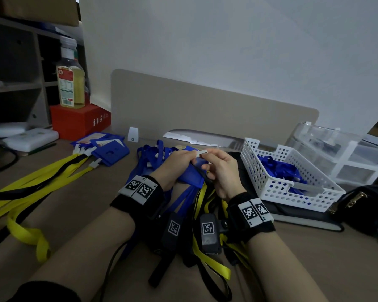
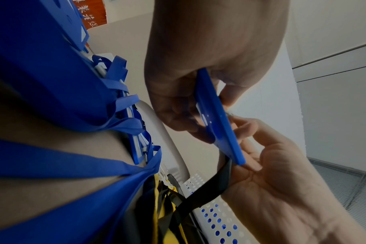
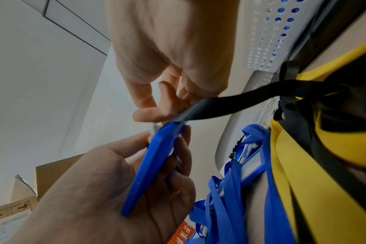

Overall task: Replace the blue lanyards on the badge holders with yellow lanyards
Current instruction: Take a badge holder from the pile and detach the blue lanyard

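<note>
My left hand (image 1: 182, 160) grips a blue badge holder (image 1: 192, 174) by its edges, thumb on one face and fingers curled behind it (image 3: 155, 165). My right hand (image 1: 215, 168) pinches the white clip (image 1: 202, 152) at the holder's top edge. A yellow-and-black lanyard strap (image 1: 202, 198) runs from that clip down between my wrists. In the left wrist view the black strap (image 2: 209, 186) passes under the right palm (image 2: 272, 165), beside the holder (image 2: 217, 125). The right wrist view shows the clip (image 3: 154, 128) pressed against the holder's corner.
Blue holders with yellow lanyards (image 1: 109, 150) lie at the left. A heap of blue lanyards and holders (image 1: 153, 154) sits behind my hands. A white perforated basket (image 1: 277, 192) with blue lanyards stands at the right, with clear drawers (image 1: 347, 153) and a black bag (image 1: 367, 205) beyond.
</note>
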### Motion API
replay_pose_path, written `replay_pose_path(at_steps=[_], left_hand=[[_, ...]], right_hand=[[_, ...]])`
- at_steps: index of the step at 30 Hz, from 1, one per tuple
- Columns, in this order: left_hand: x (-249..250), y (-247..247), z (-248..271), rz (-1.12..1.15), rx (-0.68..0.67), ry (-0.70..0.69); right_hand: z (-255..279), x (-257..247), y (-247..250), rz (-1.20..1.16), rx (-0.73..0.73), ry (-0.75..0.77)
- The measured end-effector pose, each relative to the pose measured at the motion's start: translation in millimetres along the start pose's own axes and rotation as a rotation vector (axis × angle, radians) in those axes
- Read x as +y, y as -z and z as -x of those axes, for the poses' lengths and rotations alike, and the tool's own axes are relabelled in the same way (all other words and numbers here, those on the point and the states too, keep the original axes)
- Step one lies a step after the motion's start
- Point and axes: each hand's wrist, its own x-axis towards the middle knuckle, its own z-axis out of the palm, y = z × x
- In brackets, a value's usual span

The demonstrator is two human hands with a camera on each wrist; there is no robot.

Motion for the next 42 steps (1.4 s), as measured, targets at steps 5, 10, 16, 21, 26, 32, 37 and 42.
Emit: replay_pose_path(at_steps=[5, 10, 16, 21, 26, 32, 37, 42], left_hand=[[3, 0, 2, 0.047, -0.013, 0.034], [4, -3, 1, 0.046, 0.012, 0.04], [5, -2, 0, 0.038, 0.043, 0.028], [-3, 3, -1, -0.074, 0.109, -0.115], [-6, 8, -4, -0.258, 0.185, -0.311], [-6, 10, -6, -0.469, 0.217, -0.377], [-8, 12, -10, -0.631, 0.306, -0.358], [-9, 15, -10, -0.675, 0.312, -0.329]], right_hand=[[0, 1, -3, 0.055, 0.06, 0.033], [3, -1, -5, 0.062, 0.106, 0.069], [3, -1, -6, 0.049, 0.108, 0.044], [3, -1, -7, 0.069, 0.133, 0.035], [3, -5, -4, 0.094, 0.137, 0.017], [8, -11, -10, 0.159, 0.06, 0.047], [12, -11, -14, 0.223, -0.036, 0.006], [11, -9, -13, 0.267, -0.079, 0.054]])
